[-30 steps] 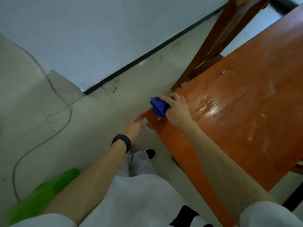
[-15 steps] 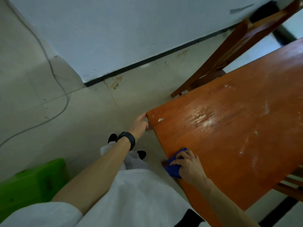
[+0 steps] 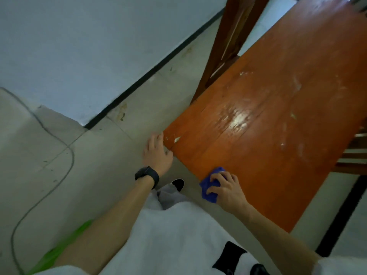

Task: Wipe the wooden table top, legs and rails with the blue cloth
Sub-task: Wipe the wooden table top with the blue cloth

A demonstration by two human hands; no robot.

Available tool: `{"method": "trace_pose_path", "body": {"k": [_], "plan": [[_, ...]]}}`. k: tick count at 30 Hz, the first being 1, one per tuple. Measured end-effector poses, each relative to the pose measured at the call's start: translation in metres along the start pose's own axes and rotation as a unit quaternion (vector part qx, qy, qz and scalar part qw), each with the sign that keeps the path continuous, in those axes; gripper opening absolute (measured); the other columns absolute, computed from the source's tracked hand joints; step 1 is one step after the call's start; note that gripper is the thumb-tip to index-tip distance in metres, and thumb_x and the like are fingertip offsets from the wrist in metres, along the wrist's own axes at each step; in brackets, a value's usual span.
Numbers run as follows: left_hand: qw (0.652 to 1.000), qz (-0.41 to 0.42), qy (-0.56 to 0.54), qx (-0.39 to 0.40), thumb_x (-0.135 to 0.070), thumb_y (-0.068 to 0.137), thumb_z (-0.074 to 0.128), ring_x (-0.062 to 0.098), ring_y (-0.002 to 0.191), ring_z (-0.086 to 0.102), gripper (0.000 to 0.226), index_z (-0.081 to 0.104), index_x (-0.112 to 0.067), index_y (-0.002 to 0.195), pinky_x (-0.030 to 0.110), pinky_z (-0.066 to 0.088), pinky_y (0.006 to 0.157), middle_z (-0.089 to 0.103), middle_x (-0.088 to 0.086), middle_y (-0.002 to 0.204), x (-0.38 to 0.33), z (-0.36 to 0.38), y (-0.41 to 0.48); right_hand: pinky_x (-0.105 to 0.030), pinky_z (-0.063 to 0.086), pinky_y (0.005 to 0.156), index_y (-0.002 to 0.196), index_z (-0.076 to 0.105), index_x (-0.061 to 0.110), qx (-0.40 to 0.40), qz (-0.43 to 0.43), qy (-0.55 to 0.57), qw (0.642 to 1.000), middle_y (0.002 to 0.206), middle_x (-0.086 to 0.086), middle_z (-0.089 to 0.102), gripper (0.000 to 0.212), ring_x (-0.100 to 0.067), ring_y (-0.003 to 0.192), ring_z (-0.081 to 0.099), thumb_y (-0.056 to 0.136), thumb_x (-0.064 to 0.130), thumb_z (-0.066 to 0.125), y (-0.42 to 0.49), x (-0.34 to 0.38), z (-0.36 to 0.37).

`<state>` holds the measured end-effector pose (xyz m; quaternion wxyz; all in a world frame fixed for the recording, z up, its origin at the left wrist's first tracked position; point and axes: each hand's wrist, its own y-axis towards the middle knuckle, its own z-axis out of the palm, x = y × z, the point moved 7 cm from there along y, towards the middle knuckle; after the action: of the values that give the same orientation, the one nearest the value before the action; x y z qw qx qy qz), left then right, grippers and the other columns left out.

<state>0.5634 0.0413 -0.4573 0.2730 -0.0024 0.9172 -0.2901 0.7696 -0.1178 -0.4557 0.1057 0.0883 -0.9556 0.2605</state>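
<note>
A: Looking down on the bench [image 3: 278, 135]: orange-brown boards running up to the right, a bright glare patch [image 3: 238, 120] near the middle, and pale flecks [image 3: 296, 86] scattered over the wood.

B: There's a pale wall [image 3: 79, 46] behind it, black skirting [image 3: 158, 64] along its foot, and a grey tiled floor [image 3: 123, 155] stained near the wall corner.

A: The hands are apart. The right hand [image 3: 226, 189] is at the bench's near edge, fingers curled over the bunched blue cloth [image 3: 208, 197], pressing it to the wood. Part of the cloth hangs past the edge.

B: The left hand [image 3: 156, 153] is at the bench corner, fingers fairly straight, touching the edge and holding nothing. There's a black watch [image 3: 148, 175] on that wrist.

A: Round about, a dark wooden frame [image 3: 224, 46] slants up beyond the bench's far side. Whether it touches the bench or stands just behind it, I cannot tell.

B: Wooden slats [image 3: 355, 155] show at the right, partly hidden under the bench top. On the left a dark cable [image 3: 73, 161] snakes over the floor, with a blurred green object [image 3: 59, 249] low down. Between the two hands, by the bench's near edge, is a black shoe [image 3: 177, 184].
</note>
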Motion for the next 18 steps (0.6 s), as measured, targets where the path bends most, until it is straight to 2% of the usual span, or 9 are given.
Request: {"method": "trace_pose_path", "body": {"k": [3, 5, 6, 8, 10, 12, 13, 15, 18], "plan": [[0.972, 0.145, 0.183, 0.025, -0.039, 0.097, 0.047, 0.032, 0.15, -0.005, 0.074, 0.004, -0.029, 0.157, 0.049, 0.004, 0.121, -0.008, 0.005, 0.165, -0.029, 0.019, 0.001, -0.051, 0.046, 0.084, 0.082, 0.068, 0.042, 0.028, 0.112, 0.019, 0.993, 0.121, 0.005, 0.056, 0.035, -0.028, 0.118, 0.045, 0.057, 0.023, 0.082, -0.08, -0.036, 0.033], [0.94, 0.192, 0.273, 0.071, -0.048, 0.099, 0.039, 0.034, 0.149, -0.013, 0.074, -0.006, -0.036, 0.156, 0.053, 0.0, 0.12, -0.019, 0.003, 0.163, -0.038, 0.037, 0.002, -0.049, 0.043, 0.085, 0.079, 0.068, 0.04, 0.053, 0.215, 0.046, 0.974, 0.12, 0.005, 0.055, 0.028, -0.029, 0.119, 0.045, 0.066, 0.016, 0.075, -0.127, -0.06, 0.051], [0.925, 0.196, 0.313, 0.093, -0.053, 0.099, 0.034, 0.035, 0.149, -0.014, 0.073, -0.012, -0.038, 0.154, 0.056, -0.001, 0.12, -0.022, 0.002, 0.162, -0.037, 0.045, 0.003, -0.046, 0.04, 0.086, 0.077, 0.067, 0.04, 0.066, 0.274, 0.072, 0.957, 0.12, 0.006, 0.053, 0.028, -0.027, 0.119, 0.042, 0.073, 0.012, 0.067, -0.147, -0.072, 0.059], [0.903, 0.184, 0.371, 0.116, -0.06, 0.098, 0.028, 0.036, 0.149, -0.013, 0.073, -0.018, -0.041, 0.151, 0.061, -0.001, 0.118, -0.025, 0.002, 0.161, -0.033, 0.052, 0.006, -0.038, 0.035, 0.088, 0.07, 0.059, 0.041, 0.051, 0.384, 0.164, 0.907, 0.114, 0.005, 0.048, 0.039, -0.027, 0.116, 0.041, 0.083, 0.004, 0.054, -0.178, -0.095, 0.062], [0.89, 0.186, 0.401, 0.114, -0.063, 0.097, 0.028, 0.035, 0.15, -0.008, 0.073, -0.015, -0.042, 0.152, 0.062, 0.002, 0.117, -0.021, 0.001, 0.163, -0.037, 0.051, 0.008, -0.033, 0.035, 0.087, 0.066, 0.057, 0.038, -0.033, 0.475, 0.286, 0.832, 0.104, 0.0, 0.049, 0.047, -0.031, 0.107, 0.051, 0.079, -0.007, 0.05, -0.197, -0.113, 0.052], [0.883, 0.184, 0.414, 0.12, -0.064, 0.096, 0.028, 0.034, 0.15, -0.004, 0.072, -0.01, -0.043, 0.153, 0.061, 0.006, 0.117, -0.015, 0.0, 0.164, -0.042, 0.047, 0.01, -0.033, 0.039, 0.087, 0.074, 0.068, 0.026, -0.16, 0.529, 0.353, 0.755, 0.103, -0.003, 0.051, 0.044, -0.03, 0.101, 0.054, 0.074, -0.013, 0.047, -0.2, -0.124, 0.032], [0.877, 0.183, 0.424, 0.13, -0.064, 0.095, 0.03, 0.034, 0.15, -0.002, 0.072, -0.009, -0.044, 0.153, 0.061, 0.007, 0.118, -0.014, -0.001, 0.164, -0.044, 0.045, 0.01, -0.032, 0.04, 0.088, 0.081, 0.072, 0.021, -0.217, 0.535, 0.361, 0.733, 0.105, -0.005, 0.053, 0.043, -0.029, 0.101, 0.055, 0.073, -0.013, 0.047, -0.195, -0.126, 0.02], [0.861, 0.18, 0.45, 0.153, -0.063, 0.095, 0.033, 0.034, 0.15, -0.001, 0.074, -0.009, -0.045, 0.153, 0.06, 0.008, 0.118, -0.013, -0.002, 0.164, -0.049, 0.041, 0.008, -0.031, 0.041, 0.092, 0.101, 0.075, 0.016, -0.297, 0.526, 0.355, 0.713, 0.116, -0.008, 0.055, 0.045, -0.029, 0.107, 0.054, 0.073, -0.007, 0.049, -0.174, -0.128, -0.004], [0.853, 0.159, 0.462, 0.185, -0.059, 0.096, 0.037, 0.033, 0.15, 0.001, 0.074, -0.01, -0.046, 0.152, 0.058, 0.007, 0.119, -0.013, -0.003, 0.164, -0.054, 0.038, 0.006, -0.039, 0.039, 0.1, 0.133, 0.057, 0.029, -0.305, 0.532, 0.342, 0.712, 0.138, -0.005, 0.044, 0.056, -0.031, 0.12, 0.042, 0.082, 0.007, 0.049, -0.127, -0.128, -0.023]]}}
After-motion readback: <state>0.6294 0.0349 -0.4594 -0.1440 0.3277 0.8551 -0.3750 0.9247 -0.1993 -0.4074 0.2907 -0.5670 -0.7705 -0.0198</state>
